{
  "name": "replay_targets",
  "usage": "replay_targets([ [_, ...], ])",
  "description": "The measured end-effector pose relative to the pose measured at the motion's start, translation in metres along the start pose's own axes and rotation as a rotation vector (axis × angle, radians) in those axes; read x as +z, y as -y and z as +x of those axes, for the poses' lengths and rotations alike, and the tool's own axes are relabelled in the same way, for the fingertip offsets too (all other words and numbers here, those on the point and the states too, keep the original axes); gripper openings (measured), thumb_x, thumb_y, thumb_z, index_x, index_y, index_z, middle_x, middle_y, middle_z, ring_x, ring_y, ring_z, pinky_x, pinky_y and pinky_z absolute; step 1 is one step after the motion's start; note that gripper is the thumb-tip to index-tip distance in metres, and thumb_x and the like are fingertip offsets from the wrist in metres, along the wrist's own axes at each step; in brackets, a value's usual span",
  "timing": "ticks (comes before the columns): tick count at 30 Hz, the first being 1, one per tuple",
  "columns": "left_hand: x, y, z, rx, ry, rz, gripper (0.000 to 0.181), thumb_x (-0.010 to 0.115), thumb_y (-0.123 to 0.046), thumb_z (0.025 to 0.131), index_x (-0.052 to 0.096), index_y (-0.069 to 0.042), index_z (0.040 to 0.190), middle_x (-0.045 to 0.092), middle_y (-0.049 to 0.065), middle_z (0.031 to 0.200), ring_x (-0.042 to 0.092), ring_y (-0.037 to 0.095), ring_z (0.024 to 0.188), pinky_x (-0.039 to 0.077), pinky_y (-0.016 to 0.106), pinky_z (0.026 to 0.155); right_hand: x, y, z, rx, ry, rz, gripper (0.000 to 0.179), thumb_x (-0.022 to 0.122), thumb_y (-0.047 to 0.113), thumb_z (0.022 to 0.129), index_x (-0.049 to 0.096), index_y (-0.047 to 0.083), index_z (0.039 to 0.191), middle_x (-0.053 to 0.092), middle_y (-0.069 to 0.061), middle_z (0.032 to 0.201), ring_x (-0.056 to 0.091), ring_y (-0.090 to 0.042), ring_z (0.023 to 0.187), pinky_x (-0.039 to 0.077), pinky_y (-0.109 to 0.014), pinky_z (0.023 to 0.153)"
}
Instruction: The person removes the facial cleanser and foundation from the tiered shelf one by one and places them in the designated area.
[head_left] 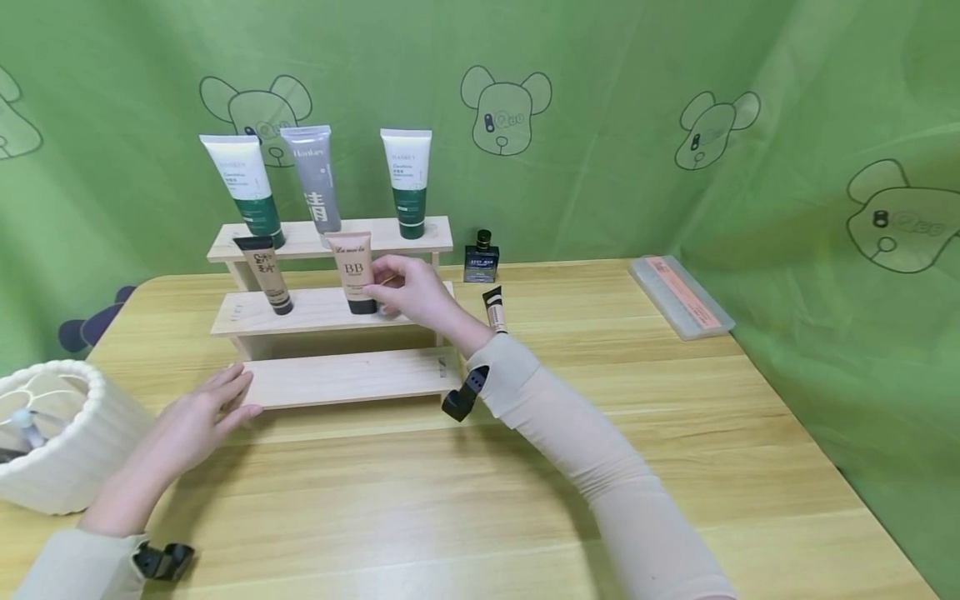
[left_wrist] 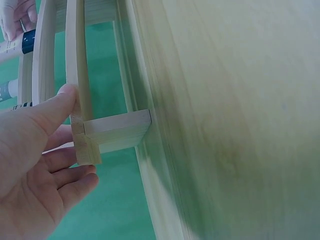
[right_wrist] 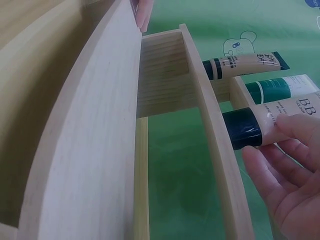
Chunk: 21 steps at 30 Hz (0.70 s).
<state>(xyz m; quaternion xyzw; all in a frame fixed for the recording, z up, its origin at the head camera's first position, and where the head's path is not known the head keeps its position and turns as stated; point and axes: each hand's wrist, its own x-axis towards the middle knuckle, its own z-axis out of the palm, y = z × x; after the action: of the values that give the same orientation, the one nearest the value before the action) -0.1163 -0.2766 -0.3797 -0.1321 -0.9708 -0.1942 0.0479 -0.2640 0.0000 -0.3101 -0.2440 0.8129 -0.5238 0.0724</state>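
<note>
On the middle tier of a three-step wooden rack [head_left: 341, 379] stands a pinkish-beige BB cream tube [head_left: 349, 265], black cap down. My right hand [head_left: 420, 292] holds it from the right side; in the right wrist view, thumb and fingers pinch the tube [right_wrist: 272, 120] near its cap. My left hand [head_left: 187, 429] is at the left end of the lowest tier. Seen from the left wrist, its thumb lies on the board [left_wrist: 77, 65] and the fingers curl around the end. A tan tube with a black top [head_left: 264, 275] stands left on the middle tier.
Two white-and-green tubes [head_left: 408, 179] and a grey tube [head_left: 313, 179] stand on the top tier. Right of the rack are a dark perfume bottle [head_left: 482, 260] and a small tube [head_left: 494, 308]. A flat translucent case [head_left: 682, 298] lies far right, a white basket [head_left: 82, 450] left.
</note>
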Motion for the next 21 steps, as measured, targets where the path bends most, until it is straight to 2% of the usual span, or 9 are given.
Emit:
replay_targets([
  [5, -0.001, 0.000, 0.000, 0.001, 0.000, 0.006, 0.059, 0.055, -0.035, 0.092, 0.045, 0.011, 0.128, 0.034, 0.031, 0.136, 0.034, 0.051, 0.120, 0.028, 0.064, 0.094, -0.004, 0.002, -0.003, 0.020, 0.001, 0.004, 0.030, 0.067, 0.012, 0.085, 0.061, 0.002, 0.113, 0.063, -0.007, 0.100, 0.060, -0.017, 0.081, 0.055, -0.024, 0.062],
  [10, -0.001, 0.000, 0.001, -0.007, 0.015, 0.002, 0.060, 0.053, -0.036, 0.093, 0.043, 0.010, 0.130, 0.032, 0.031, 0.137, 0.032, 0.051, 0.120, 0.027, 0.065, 0.094, -0.013, 0.004, -0.010, -0.003, -0.032, -0.047, 0.032, 0.068, 0.013, 0.085, 0.061, 0.002, 0.114, 0.064, -0.006, 0.100, 0.060, -0.015, 0.083, 0.052, -0.022, 0.068],
  [14, 0.000, 0.000, 0.000, -0.008, 0.015, -0.005, 0.060, 0.053, -0.036, 0.093, 0.043, 0.010, 0.130, 0.032, 0.031, 0.137, 0.032, 0.051, 0.121, 0.027, 0.065, 0.094, -0.026, 0.004, -0.018, -0.026, -0.055, -0.051, 0.033, 0.068, 0.012, 0.084, 0.061, 0.001, 0.114, 0.065, -0.007, 0.099, 0.059, -0.016, 0.084, 0.050, -0.022, 0.072],
  [21, 0.000, 0.000, 0.001, -0.012, 0.019, 0.000, 0.060, 0.053, -0.036, 0.093, 0.043, 0.010, 0.130, 0.032, 0.031, 0.137, 0.032, 0.051, 0.121, 0.027, 0.064, 0.094, -0.055, -0.003, -0.035, -0.042, -0.104, 0.008, 0.031, 0.068, 0.008, 0.084, 0.060, -0.003, 0.112, 0.064, -0.012, 0.100, 0.060, -0.020, 0.083, 0.054, -0.029, 0.068],
])
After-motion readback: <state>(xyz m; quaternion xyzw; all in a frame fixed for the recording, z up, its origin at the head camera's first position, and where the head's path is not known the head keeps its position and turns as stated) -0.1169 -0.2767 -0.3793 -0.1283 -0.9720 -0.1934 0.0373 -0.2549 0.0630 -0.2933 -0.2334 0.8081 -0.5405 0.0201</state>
